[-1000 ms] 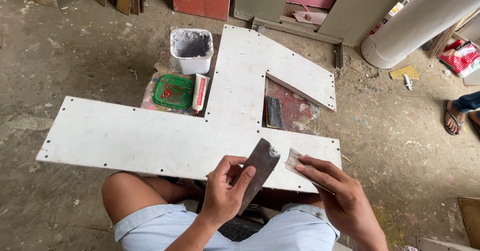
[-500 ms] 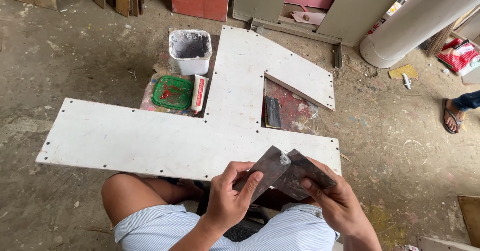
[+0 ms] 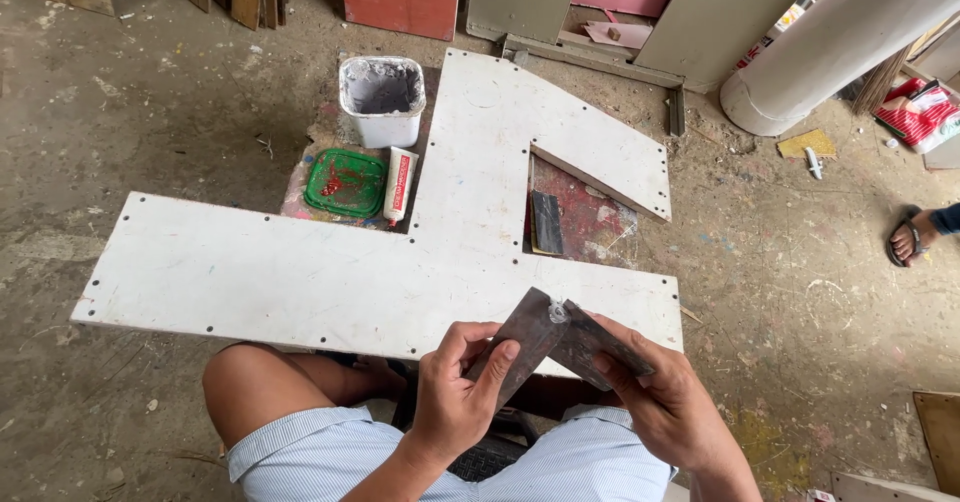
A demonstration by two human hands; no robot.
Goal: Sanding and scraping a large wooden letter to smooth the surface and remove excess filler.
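Low in the frame, just right of centre, the left hand [image 3: 455, 402] grips a dark scraper [image 3: 520, 347] whose long axis runs from lower left up to upper right, thumb on its face and fingers curled behind. The right hand [image 3: 665, 402] grips a second scraper [image 3: 600, 340], slanting from lower right up to upper left. The two blades meet at their upper ends — overlapping there, with a small pale blob of putty [image 3: 557, 313] at the crossing. Both blades hang over the near edge of the white board [image 3: 300, 272], which lies flat on the floor and spreads across the middle of the frame. Beyond it, toward upper centre, stand a white tub [image 3: 383, 97] of grey paste, a green lid [image 3: 345, 182] and a tube [image 3: 400, 184] — well apart from both hands. A third blade [image 3: 546, 222] lies in the board's notch.
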